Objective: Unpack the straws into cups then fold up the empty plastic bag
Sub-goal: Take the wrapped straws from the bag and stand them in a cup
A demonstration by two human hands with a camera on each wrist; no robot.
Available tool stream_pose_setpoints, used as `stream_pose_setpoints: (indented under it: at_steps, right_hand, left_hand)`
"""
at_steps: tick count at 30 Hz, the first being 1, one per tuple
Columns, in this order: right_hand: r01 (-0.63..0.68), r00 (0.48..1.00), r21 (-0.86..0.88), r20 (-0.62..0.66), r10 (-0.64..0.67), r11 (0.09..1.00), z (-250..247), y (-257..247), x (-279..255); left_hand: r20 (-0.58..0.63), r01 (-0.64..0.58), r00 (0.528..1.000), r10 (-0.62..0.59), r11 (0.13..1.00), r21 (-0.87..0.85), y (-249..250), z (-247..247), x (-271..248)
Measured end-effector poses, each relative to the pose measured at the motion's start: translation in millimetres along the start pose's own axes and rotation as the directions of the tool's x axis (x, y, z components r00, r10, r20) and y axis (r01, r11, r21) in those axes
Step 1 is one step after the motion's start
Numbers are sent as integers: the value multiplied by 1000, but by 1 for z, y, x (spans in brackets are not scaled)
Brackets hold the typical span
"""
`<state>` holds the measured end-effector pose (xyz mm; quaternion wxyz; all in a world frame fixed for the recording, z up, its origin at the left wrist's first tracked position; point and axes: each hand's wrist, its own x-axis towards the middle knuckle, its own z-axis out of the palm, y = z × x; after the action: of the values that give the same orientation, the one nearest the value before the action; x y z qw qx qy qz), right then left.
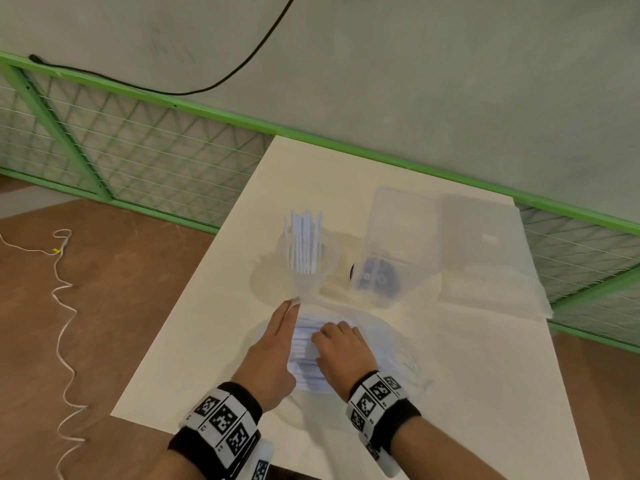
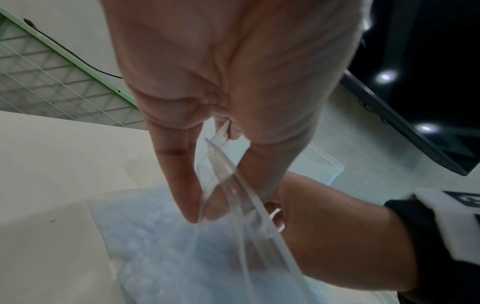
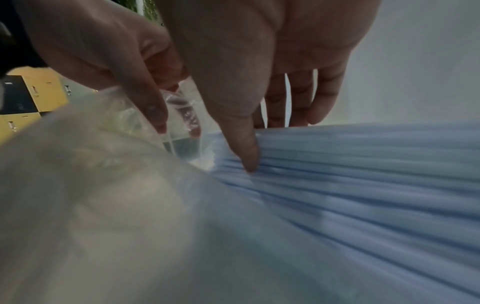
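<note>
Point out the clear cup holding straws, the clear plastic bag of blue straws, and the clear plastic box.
clear cup holding white straws (image 1: 304, 282), head view, on its lower wall.
clear plastic bag of pale blue straws (image 1: 306, 355), head view, on the straw bundle between the hands.
clear plastic box (image 1: 398, 237), head view, on its front wall.

I see pale blue straws (image 3: 363, 164) in a clear bag (image 2: 228, 181), a cream desk (image 1: 207, 306), green fencing (image 1: 104, 91), black-and-white checked wristbands (image 1: 221, 420).
</note>
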<state>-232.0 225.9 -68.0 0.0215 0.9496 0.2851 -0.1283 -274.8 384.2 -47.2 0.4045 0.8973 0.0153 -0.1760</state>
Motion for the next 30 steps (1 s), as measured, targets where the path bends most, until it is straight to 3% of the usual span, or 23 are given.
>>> stream_pose_setpoints:
  at_steps: [7, 13, 19, 24, 26, 27, 30]
  right_hand:
    - [16, 1000, 16, -24, -16, 1000, -10, -3, -1]
    - [14, 999, 142, 40, -20, 990, -18, 4, -11]
    - [-52, 991, 368, -94, 92, 929, -26, 15, -28]
    - [-26, 979, 506, -161, 124, 862, -42, 31, -44]
    - [7, 949, 610, -255, 187, 793, -61, 33, -52]
    - [41, 925, 698, -296, 237, 714, -71, 32, -56]
    - [164, 872, 906, -318, 372, 390, -98, 30, -65]
  left_hand:
    - [-2, 7, 1000, -6, 1000, 14, 0, 0, -3]
    - [-6, 17, 1000, -16, 1000, 18, -2, -3, -5]
    - [-20, -5, 1000, 5, 1000, 3, -3, -6, -5]
    - [-21, -15, 1000, 15, 1000, 0, -4, -5, -4]
    - [-16, -13, 1000, 13, 1000, -4, -5, -6, -5]
    - [-17, -16, 1000, 16, 1000, -2, -5, -6, -5]
    - [-21, -22, 1000, 22, 1000, 1, -4, -6, -5]
